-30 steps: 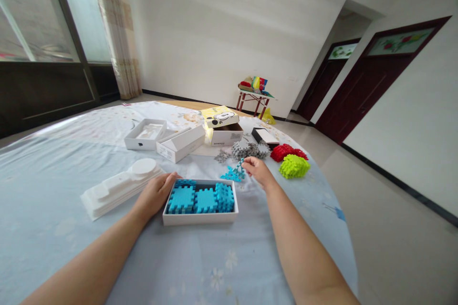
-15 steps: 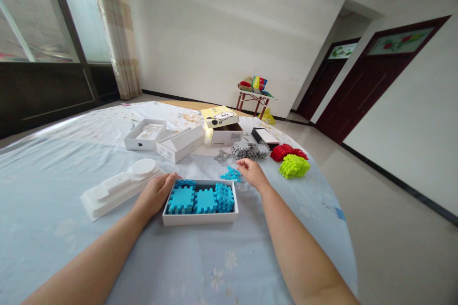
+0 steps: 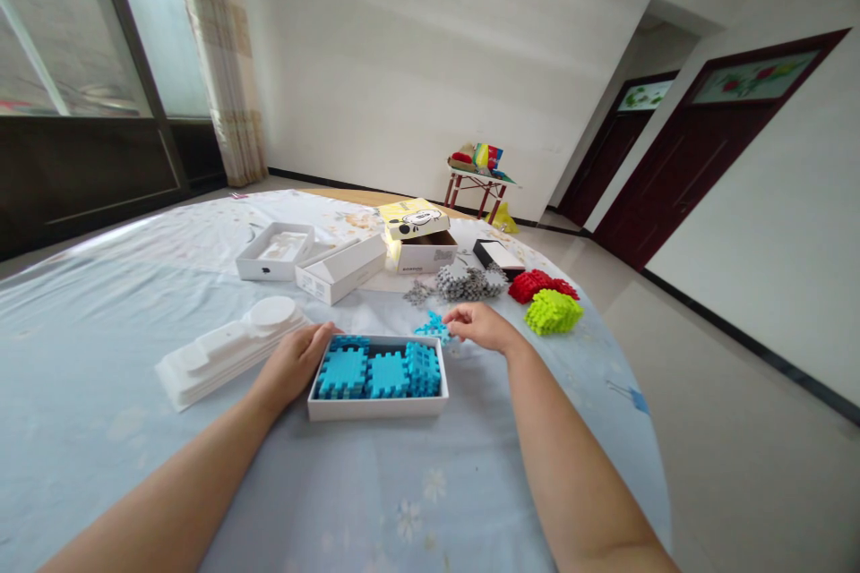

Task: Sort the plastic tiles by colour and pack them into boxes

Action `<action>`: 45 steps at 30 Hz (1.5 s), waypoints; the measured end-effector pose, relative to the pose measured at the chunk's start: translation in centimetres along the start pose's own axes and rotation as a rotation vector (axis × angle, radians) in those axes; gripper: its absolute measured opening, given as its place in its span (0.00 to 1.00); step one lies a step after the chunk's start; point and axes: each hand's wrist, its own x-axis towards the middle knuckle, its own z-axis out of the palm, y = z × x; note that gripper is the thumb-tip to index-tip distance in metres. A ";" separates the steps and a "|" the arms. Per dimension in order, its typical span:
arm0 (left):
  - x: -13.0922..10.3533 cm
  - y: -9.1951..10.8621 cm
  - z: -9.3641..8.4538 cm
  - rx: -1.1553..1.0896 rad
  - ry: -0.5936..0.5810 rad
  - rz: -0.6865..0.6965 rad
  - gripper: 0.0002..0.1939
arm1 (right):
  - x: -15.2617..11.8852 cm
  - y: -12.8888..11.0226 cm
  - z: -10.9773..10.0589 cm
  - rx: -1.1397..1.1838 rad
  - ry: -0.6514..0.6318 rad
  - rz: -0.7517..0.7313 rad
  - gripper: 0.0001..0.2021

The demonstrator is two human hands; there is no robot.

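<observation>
My left hand (image 3: 301, 360) grips the left wall of a shallow white box (image 3: 377, 409) near its back corner. Inside stand stacks of blue interlocking building tiles (image 3: 344, 373), with notched edges, and window-like pieces at the right end. Just behind the box lies a little heap of small blue connector pieces (image 3: 430, 326). My right hand (image 3: 480, 327) is at the right side of that heap, thumb and fingers pinched on a blue piece, mostly hidden by the fingers.
Grey pieces (image 3: 467, 283), red pieces (image 3: 533, 285) and lime-green pieces (image 3: 554, 313) are piled to the right. White moulded trays (image 3: 225, 354) lie left of my left hand. Farther back are an open white box (image 3: 274, 252), a long white carton (image 3: 341, 271) and a yellow-lidded box (image 3: 415, 219).
My right hand has shifted slightly right and down, its fingers now closer together at the blue connector heap. My left hand stays on the box.
</observation>
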 end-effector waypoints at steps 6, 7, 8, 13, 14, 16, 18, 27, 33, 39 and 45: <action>0.1 -0.3 0.1 -0.012 -0.005 -0.028 0.28 | 0.4 1.6 -0.9 -0.252 0.208 0.092 0.09; 0.1 -0.3 0.1 -0.010 -0.005 -0.024 0.28 | 0.4 1.7 -1.0 -0.299 0.241 0.071 0.09; 0.1 -0.3 0.1 -0.008 -0.005 -0.019 0.28 | 0.3 1.7 -1.1 -0.330 0.254 0.042 0.10; 0.1 -0.3 0.1 -0.003 0.004 -0.014 0.28 | -0.1 1.1 -1.3 -0.429 0.064 -0.100 0.16; 0.1 -0.4 0.1 -0.002 0.009 -0.017 0.28 | -0.1 1.0 -1.2 -0.462 0.024 -0.118 0.17; 0.1 -0.4 0.2 -0.002 0.011 -0.021 0.28 | -0.2 1.0 -1.0 -0.517 -0.029 -0.134 0.20; 0.1 -0.5 0.2 0.001 0.006 -0.021 0.28 | -0.2 1.1 -0.8 -0.538 -0.042 -0.130 0.20; 0.0 -0.1 0.0 -0.001 -0.003 -0.007 0.29 | 0.0 1.0 -0.7 -0.440 0.103 -0.135 0.10; 0.1 -0.2 0.1 -0.006 0.002 0.011 0.29 | -0.9 -3.4 -0.2 -0.327 0.440 -0.306 0.14; 0.1 -0.2 0.3 -0.032 0.022 0.019 0.29 | -0.7 -8.9 4.0 -0.478 0.144 -0.562 0.13; 0.1 -0.2 0.2 -0.020 0.045 0.040 0.28 | 1.4 -10.0 7.8 -0.687 -0.044 -0.639 0.13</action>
